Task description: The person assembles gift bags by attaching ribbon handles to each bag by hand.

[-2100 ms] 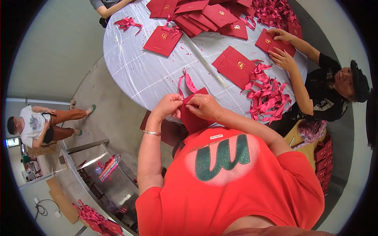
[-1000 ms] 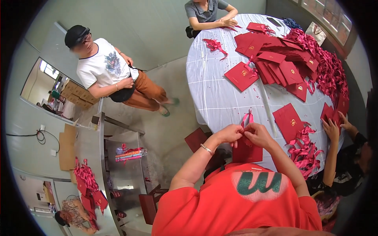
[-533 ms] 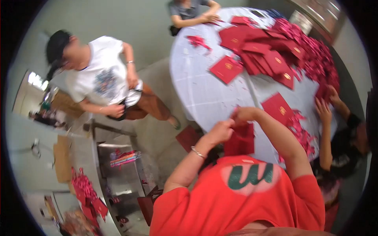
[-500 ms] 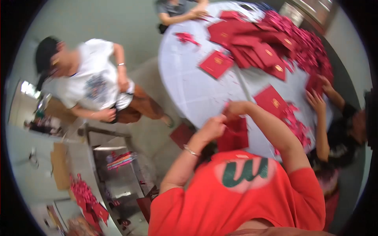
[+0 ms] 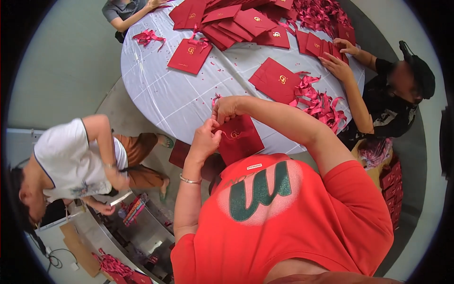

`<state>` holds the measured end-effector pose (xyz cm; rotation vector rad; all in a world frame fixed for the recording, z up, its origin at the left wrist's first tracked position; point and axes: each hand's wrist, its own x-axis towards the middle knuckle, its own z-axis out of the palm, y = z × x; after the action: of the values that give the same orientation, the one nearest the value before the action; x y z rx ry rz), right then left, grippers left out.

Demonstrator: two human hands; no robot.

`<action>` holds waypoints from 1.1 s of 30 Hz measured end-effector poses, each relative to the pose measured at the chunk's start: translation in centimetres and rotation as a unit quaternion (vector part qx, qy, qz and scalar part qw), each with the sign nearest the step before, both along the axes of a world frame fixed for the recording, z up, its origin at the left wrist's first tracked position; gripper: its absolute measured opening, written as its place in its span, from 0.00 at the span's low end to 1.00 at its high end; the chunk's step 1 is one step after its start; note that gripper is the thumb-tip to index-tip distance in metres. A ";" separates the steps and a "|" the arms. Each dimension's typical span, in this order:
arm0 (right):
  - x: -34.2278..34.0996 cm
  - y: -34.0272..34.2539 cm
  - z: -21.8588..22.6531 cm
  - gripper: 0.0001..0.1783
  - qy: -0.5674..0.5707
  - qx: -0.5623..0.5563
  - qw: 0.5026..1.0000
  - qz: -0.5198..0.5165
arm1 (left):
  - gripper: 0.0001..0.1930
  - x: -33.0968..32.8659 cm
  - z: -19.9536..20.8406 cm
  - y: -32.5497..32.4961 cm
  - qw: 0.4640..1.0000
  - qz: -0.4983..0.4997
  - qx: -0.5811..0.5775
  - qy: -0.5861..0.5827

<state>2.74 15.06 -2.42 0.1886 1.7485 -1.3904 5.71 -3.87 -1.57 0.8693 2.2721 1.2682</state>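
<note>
A dark red paper gift bag (image 5: pixel 243 144) with a gold emblem lies at the near edge of the round table, before my chest. My right hand (image 5: pixel 228 109) is closed at its top edge, with a bit of pink ribbon (image 5: pixel 216 100) sticking out past the fingers. Just nearer, my left hand (image 5: pixel 206 137) pinches with thumb and fingertips beside the bag. A thin pale strand (image 5: pixel 229 137) runs from that pinch across the bag's face. The two hands almost touch, and the fingers partly hide what lies between them.
On the white-covered table (image 5: pixel 156 90) lie a heap of red bags (image 5: pixel 236 23), a single bag (image 5: pixel 190 56), another bag (image 5: pixel 276 80) and pink ribbons (image 5: pixel 321 106). One co-worker (image 5: pixel 392 90) handles bags at right; another (image 5: pixel 125 14) sits far left. A person in white (image 5: pixel 71 156) stands left.
My view has turned, so the table sits further left and up. Both hands stay together at the bag's top. The person in white has bent toward the shelf at left.
</note>
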 end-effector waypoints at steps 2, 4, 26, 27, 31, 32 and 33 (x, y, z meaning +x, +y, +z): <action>0.3 -0.2 -0.6 0.11 0.014 0.003 1.000 -0.028 | 0.06 0.1 0.1 0.2 1.000 -0.003 -0.006 0.001; 0.2 0.0 -1.1 0.12 0.030 0.007 0.998 -0.056 | 0.07 0.3 0.6 0.5 0.992 0.027 0.036 -0.118; 2.6 5.5 -2.1 0.11 0.426 0.129 0.858 -0.258 | 0.10 0.6 -3.1 -0.8 0.993 0.052 0.029 0.101; 3.3 6.2 -2.2 0.12 0.393 0.139 0.868 -0.269 | 0.10 0.7 -3.0 -0.6 0.993 0.054 0.030 0.102; 5.4 7.4 -4.2 0.12 0.301 0.107 0.899 -0.298 | 0.10 0.9 -2.5 -0.3 0.995 0.061 0.021 0.076; 5.7 6.9 -4.3 0.12 0.334 0.124 0.886 -0.296 | 0.10 0.9 -2.5 -0.3 0.994 0.059 0.011 0.089; 6.0 6.5 -4.3 0.12 0.335 0.124 0.886 -0.297 | 0.10 0.9 -2.6 -0.2 0.994 0.059 0.011 0.089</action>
<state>8.78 21.61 -6.71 0.4541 2.6000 -1.7942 6.62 -4.11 -4.13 0.9006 2.4863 1.3163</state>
